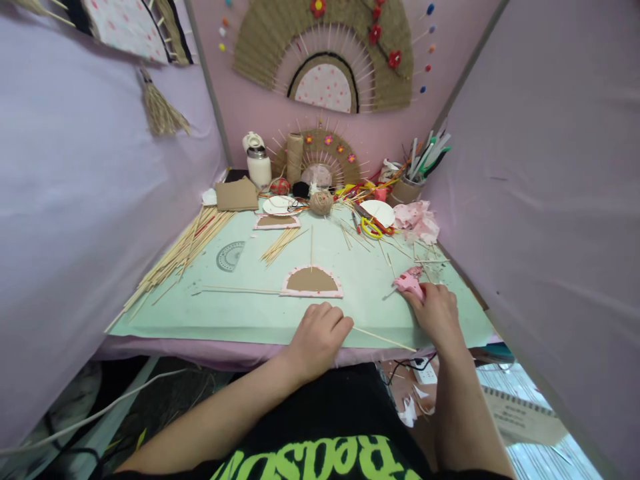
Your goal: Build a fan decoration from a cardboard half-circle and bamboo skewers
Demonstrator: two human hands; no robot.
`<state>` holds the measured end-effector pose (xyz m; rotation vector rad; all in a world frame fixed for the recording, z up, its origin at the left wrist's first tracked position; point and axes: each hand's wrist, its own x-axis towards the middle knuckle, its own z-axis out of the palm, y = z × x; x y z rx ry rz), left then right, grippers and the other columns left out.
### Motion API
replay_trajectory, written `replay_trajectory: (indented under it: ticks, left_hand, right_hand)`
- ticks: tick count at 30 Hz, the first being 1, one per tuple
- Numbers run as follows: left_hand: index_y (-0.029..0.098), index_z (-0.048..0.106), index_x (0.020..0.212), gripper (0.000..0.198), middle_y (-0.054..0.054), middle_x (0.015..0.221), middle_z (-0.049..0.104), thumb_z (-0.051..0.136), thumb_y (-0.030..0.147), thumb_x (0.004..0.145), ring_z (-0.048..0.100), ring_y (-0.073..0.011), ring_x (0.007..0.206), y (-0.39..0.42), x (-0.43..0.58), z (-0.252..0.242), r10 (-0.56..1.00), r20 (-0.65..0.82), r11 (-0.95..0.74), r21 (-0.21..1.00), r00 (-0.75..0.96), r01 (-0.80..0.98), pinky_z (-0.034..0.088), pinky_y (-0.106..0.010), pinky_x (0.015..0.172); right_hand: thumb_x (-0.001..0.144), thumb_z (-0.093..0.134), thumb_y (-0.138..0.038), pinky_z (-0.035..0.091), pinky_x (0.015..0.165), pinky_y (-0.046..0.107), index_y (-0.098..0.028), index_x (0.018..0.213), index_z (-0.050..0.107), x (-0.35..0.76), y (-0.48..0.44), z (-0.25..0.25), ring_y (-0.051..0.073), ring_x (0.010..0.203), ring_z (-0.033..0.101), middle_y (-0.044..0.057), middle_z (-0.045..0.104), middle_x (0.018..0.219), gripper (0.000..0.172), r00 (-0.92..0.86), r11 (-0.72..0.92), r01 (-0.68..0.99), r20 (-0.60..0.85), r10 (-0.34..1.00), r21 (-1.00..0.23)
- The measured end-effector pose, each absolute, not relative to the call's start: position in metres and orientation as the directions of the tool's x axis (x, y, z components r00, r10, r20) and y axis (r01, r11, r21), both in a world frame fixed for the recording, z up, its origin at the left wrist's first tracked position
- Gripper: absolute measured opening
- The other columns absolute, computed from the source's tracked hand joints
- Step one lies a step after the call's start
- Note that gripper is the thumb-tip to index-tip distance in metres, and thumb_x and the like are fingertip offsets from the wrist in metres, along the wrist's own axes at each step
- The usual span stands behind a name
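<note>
Holding a thin stick in the closed left hand, nearer than the half-round cardboard piece on the desk, and a pink glue gun in the curled right hand, farther right.

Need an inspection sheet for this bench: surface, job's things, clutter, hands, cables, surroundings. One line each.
Surface: mint-green cover, crowded toward the back.
Job's things: pale-edged cardboard half-disc, projecting stick at its curved edge.
Clutter: stick pile, protractor, yellow-handled scissors, twine ball.
Hands: left hand holds slender stick; right hand grips pink glue gun.
Cables: white cable lower left; black cable beside white power strip.
Surroundings: large fan decoration on pink back wall; lilac drapes both sides.
</note>
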<state>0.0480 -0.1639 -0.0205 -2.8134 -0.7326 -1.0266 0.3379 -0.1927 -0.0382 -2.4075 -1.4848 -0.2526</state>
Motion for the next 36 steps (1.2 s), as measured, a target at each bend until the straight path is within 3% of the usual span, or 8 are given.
replay_trajectory:
  ticks: [2,5,9,12,20,36]
  left_hand:
    - [0.018,0.057,0.082,0.022,-0.003,0.075,0.055,0.042,0.016,0.097,0.043,-0.0174,0.072,-0.164,0.044,-0.022,0.409,0.609,-0.888,0.093,0.68,0.451,0.031,-0.032,0.067]
    - [0.018,0.059,0.082,0.021,-0.003,0.076,0.057,0.044,0.016,0.097,0.045,-0.017,0.073,-0.162,0.036,-0.025,0.414,0.595,-0.884,0.083,0.689,0.46,0.032,-0.031,0.067]
    - [0.018,0.062,0.085,0.021,-0.005,0.089,0.065,0.044,0.016,0.097,0.051,-0.0175,0.082,-0.163,0.028,-0.032,0.464,0.571,-0.861,0.11,0.677,0.497,0.037,-0.032,0.072]
    - [0.018,0.063,0.087,0.02,-0.007,0.11,0.068,0.045,0.017,0.097,0.055,-0.0196,0.097,-0.163,0.026,-0.035,0.518,0.576,-0.822,0.128,0.633,0.556,0.041,-0.033,0.079]
    - [0.017,0.063,0.088,0.015,-0.008,0.136,0.06,0.05,0.014,0.093,0.048,-0.0255,0.131,-0.16,0.028,-0.038,0.512,0.504,-0.829,0.075,0.696,0.555,0.042,-0.04,0.097]
    - [0.016,0.064,0.089,0.017,-0.011,0.135,0.06,0.048,0.011,0.092,0.049,-0.0272,0.132,-0.159,0.03,-0.043,0.535,0.483,-0.813,0.073,0.693,0.577,0.043,-0.043,0.101]
  right_hand:
    - [0.09,0.042,-0.051,0.042,0.08,0.046,-0.01,0.097,0.067,0.335,-0.194,-0.033,0.033,0.086,0.055,0.021,0.063,0.088,0.049,0.466,-0.405,0.884,0.353,0.811,-0.235]
    - [0.089,0.039,-0.057,0.043,0.074,0.042,-0.011,0.096,0.067,0.324,-0.203,-0.019,0.029,0.08,0.055,0.019,0.063,0.085,0.054,0.552,-0.366,0.81,0.383,0.74,-0.459]
    - [0.086,0.047,-0.064,0.044,0.062,0.031,-0.014,0.101,0.067,0.302,-0.217,-0.001,0.02,0.068,0.053,0.01,0.064,0.081,0.056,0.605,-0.254,0.512,0.136,0.784,-0.82]
    - [0.085,0.05,-0.066,0.043,0.059,0.027,-0.016,0.099,0.068,0.286,-0.222,0.002,0.017,0.07,0.054,0.008,0.063,0.083,0.055,0.523,-0.17,0.327,0.029,0.852,-0.93]
    - [0.086,0.044,-0.069,0.04,0.055,0.026,-0.016,0.084,0.068,0.257,-0.225,0.02,0.016,0.063,0.049,0.003,0.055,0.069,0.059,0.283,-0.195,0.426,-0.074,0.956,-0.884]
    - [0.089,0.041,-0.066,0.041,0.054,0.026,-0.017,0.082,0.066,0.252,-0.225,0.02,0.016,0.059,0.048,0.001,0.052,0.064,0.056,0.219,-0.23,0.473,-0.14,0.966,-0.85]
